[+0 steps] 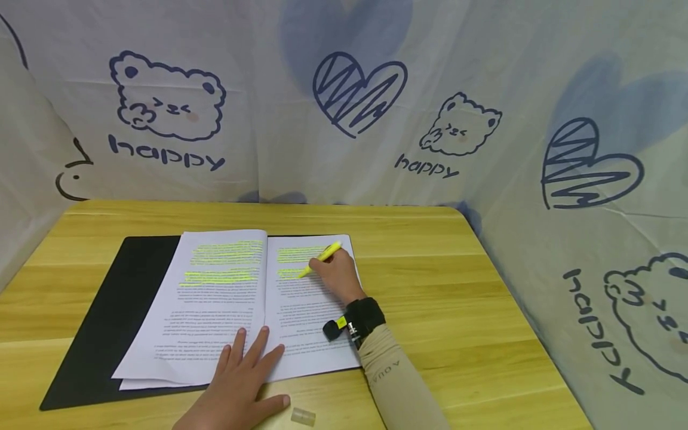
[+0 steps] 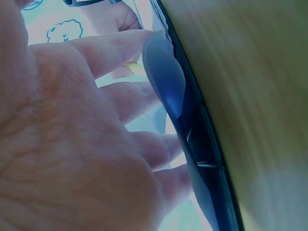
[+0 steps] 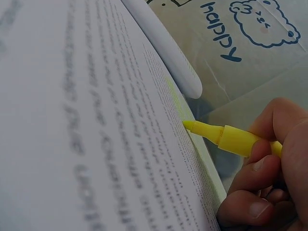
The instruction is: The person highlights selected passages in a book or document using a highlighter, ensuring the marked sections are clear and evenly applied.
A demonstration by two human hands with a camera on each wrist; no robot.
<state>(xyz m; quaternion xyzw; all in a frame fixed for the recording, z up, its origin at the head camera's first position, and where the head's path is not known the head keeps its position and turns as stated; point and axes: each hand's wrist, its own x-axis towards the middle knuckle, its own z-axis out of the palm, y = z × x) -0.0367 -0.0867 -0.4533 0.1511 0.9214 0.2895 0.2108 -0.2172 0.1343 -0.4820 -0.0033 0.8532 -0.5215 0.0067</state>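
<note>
My right hand [image 1: 340, 276] pinches a yellow highlighter [image 1: 321, 258] between thumb and fingers. In the right wrist view the highlighter [image 3: 235, 139] has its tip right at a printed line of text. That line is on the right-hand page [image 1: 306, 334] of an open printed booklet, below a block of yellow-marked lines. The left-hand page [image 1: 204, 334] carries yellow-marked lines in its upper half. My left hand [image 1: 239, 382] rests with fingers spread on the booklet's lower edge, near the fold. In the left wrist view the left hand's palm [image 2: 82, 144] fills much of the picture.
Under the booklet lies a black mat [image 1: 97, 334], showing mostly at the left. A small clear piece [image 1: 303, 416] sits on the wooden table [image 1: 457, 334] beside the left thumb. Printed fabric [image 1: 269, 119] hangs behind the table and along its sides.
</note>
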